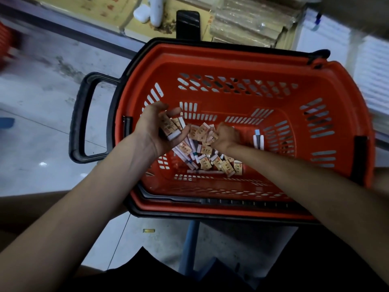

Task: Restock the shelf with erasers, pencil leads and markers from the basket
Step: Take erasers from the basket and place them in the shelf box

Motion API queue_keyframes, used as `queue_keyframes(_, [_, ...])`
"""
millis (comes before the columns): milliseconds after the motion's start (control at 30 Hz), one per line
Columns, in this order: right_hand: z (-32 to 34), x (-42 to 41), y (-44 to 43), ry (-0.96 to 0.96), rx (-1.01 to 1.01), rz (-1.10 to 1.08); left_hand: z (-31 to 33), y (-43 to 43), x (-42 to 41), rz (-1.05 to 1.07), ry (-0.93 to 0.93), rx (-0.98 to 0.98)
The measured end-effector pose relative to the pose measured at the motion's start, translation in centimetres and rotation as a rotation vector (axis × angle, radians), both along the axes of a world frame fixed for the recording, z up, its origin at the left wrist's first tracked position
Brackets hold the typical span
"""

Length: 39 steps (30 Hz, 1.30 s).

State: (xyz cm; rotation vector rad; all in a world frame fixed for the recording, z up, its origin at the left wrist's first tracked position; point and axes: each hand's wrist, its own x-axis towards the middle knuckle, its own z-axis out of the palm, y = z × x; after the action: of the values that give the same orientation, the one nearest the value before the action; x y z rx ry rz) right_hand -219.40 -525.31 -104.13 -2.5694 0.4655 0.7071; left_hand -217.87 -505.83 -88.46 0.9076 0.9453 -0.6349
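Erasers (210,159), small blocks in tan paper sleeves, lie in a loose heap on the floor of a red basket (231,53), towards its near-left part. Long white sticks (185,157) with coloured bands lie mixed under and between them; whether they are markers or lead tubes is too blurred to tell. Two more pale sticks (258,141) lie apart by the right wall, side by side.

The left hand (155,127) is inside the basket above the heap, palm turned up, with fingers and thumb curled round a handful of stacked erasers (170,127). The right hand (226,137) is lower, knuckles up, its fingers curled down into the top of the heap. Whether it grips anything there cannot be told.

The basket has slotted walls and a black rim. A black loop handle (84,116) sticks out on its left side, and a black upright grip (188,24) stands behind its far edge. A blue post (189,249) shows under its near edge.

Around it is a pale grey floor (42,133) with stains and a small yellow scrap (148,230). Beyond the basket a low shelf (248,24) holds clear-wrapped packets and two white objects (155,9). A blurred red shape (8,43) sits at the far left.
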Motion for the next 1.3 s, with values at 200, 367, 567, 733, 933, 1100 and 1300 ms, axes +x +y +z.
queue_keyframes(200, [10.5, 0.6, -0.4, -0.129, 0.439, -0.207, 0.6, -0.2, 0.1, -0.042, -0.053, -0.046])
queue_keyframes(367, [18.8, 0.0, 2.9, -0.257, 0.660, -0.079, 1.5, -1.5, -0.4, -0.143, -0.169, -0.128])
queue_keyframes(567, [18.0, -1.6, 6.9, -0.558, 0.364, 0.161, 2.1, -1.8, -0.8, -0.159, -0.299, -0.249])
queue_keyframes(733, [18.3, -0.4, 3.7, -0.538, 0.687, 0.000, 1.4, -0.6, -0.9, -0.041, -0.200, -0.136])
queue_keyframes(933, [6.0, 1.4, -1.9, -0.316, 0.128, 0.410, 1.6, 0.3, -0.1, 0.014, -0.172, -0.173])
queue_keyframes(1100, [-2.4, 1.5, 0.4, -0.185, -0.034, 0.720, 0.5, 0.9, 0.4, -0.008, -0.144, -0.213])
queue_keyframes(1300, [-4.1, 1.8, 2.0, -0.167, -0.181, 0.711, 0.5, 0.9, 0.9, 0.015, -0.106, -0.236])
